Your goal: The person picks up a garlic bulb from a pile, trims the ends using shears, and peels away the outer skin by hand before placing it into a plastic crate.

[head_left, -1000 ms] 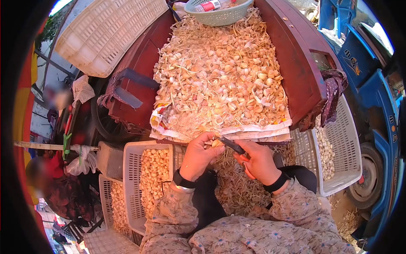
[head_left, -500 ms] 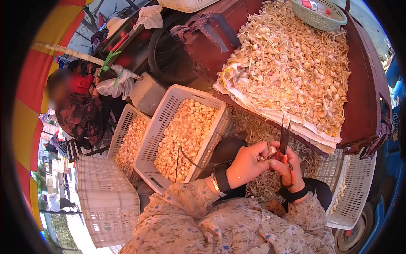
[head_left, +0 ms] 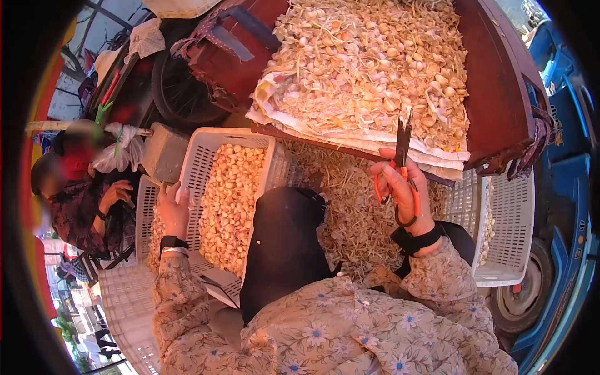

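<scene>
My right hand [head_left: 409, 197] grips pruning shears [head_left: 403, 147] with orange-red handles, the dark blades pointing up and slightly apart. Just beyond them lies a heap of garlic bulbs [head_left: 381, 69] with dry stalks on a white sack [head_left: 306, 128]. Out to the left, my left hand [head_left: 173, 212] is over the wall between two crates, its fingers apart and nothing visible in them. Beside it, a white plastic crate [head_left: 195, 150] holds many trimmed garlic bulbs [head_left: 231, 194]. Partly behind the hand is a smaller crate [head_left: 145, 194] with more garlic.
Cut stalks and husks [head_left: 356, 212] cover the ground ahead of my knees. Another white crate [head_left: 512, 231] stands at the right, near a blue vehicle [head_left: 562, 206]. Upturned crates [head_left: 128, 300] are at lower left. People [head_left: 78, 206] sit at far left, by a stone block [head_left: 164, 153].
My left hand has left the right hand and swung left to the crates. The shears stay in my right hand. The view has shifted, so the heap appears farther left.
</scene>
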